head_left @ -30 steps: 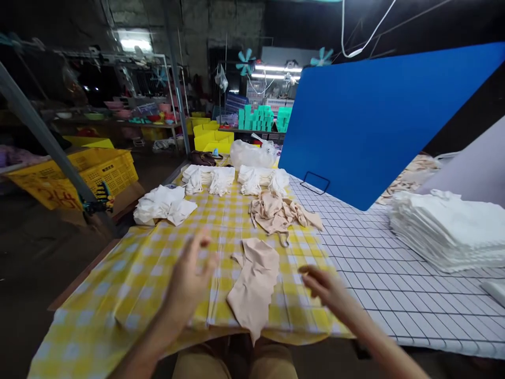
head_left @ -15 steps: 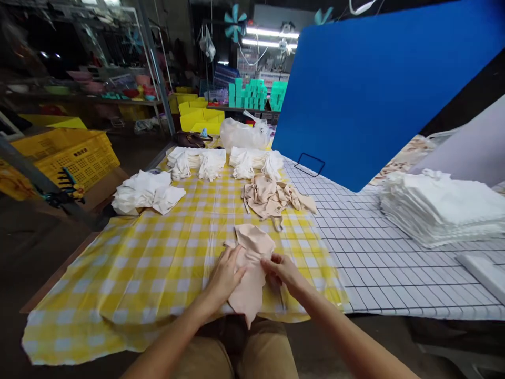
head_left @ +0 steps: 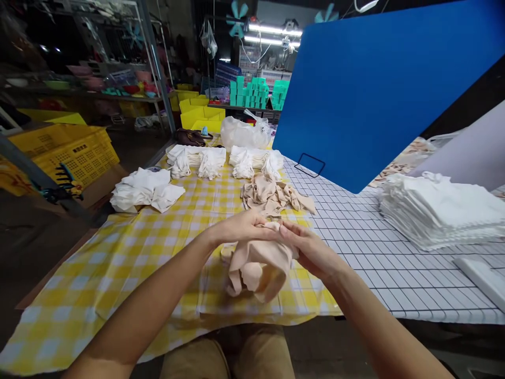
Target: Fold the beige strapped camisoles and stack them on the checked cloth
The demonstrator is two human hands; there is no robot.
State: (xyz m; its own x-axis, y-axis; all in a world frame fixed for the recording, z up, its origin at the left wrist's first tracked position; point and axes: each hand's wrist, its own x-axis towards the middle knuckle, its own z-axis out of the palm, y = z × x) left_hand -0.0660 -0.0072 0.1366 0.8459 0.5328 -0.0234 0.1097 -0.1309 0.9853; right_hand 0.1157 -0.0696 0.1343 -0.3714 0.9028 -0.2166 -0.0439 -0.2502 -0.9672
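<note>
Both my hands hold one beige cloth piece (head_left: pixel 258 268) lifted a little above the yellow checked tablecloth (head_left: pixel 130 252). My left hand (head_left: pixel 244 227) grips its upper edge from the left, and my right hand (head_left: pixel 310 250) grips it from the right, fingertips meeting at the top. The cloth hangs bunched and folded under my hands. Just beyond them lies a loose heap of more beige cloth pieces (head_left: pixel 272 195).
White cloth bundles lie at the left (head_left: pixel 144 190) and at the back (head_left: pixel 199 158) (head_left: pixel 254 160), with a clear plastic bag (head_left: pixel 244 134) behind. A tall stack of white cloth (head_left: pixel 437 210) sits right on the gridded surface (head_left: pixel 371 263). A blue board (head_left: pixel 374 84) leans behind.
My hands came together on the beige piece lying flat on the tablecloth, then lifted it; it now hangs bunched between them.
</note>
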